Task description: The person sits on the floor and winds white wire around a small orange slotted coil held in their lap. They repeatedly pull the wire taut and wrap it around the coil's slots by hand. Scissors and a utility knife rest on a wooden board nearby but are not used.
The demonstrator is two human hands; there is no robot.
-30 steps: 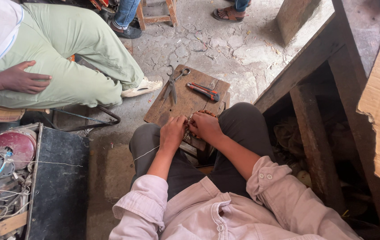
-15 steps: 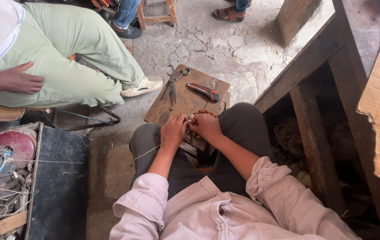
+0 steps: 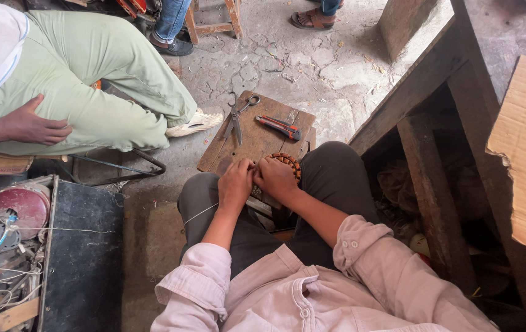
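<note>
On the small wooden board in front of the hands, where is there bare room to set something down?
The wooden board is bare between the scissors and the red-handled tool, and along its left edge. Its near edge is crowded by the left hand, right hand and beads.

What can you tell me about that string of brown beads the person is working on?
The string of round reddish-brown beads, wooden by the look, curves in an arc at the near edge of the small worn wooden board. The right hand covers one end and the left hand meets it there, so the rest is hidden.
</note>
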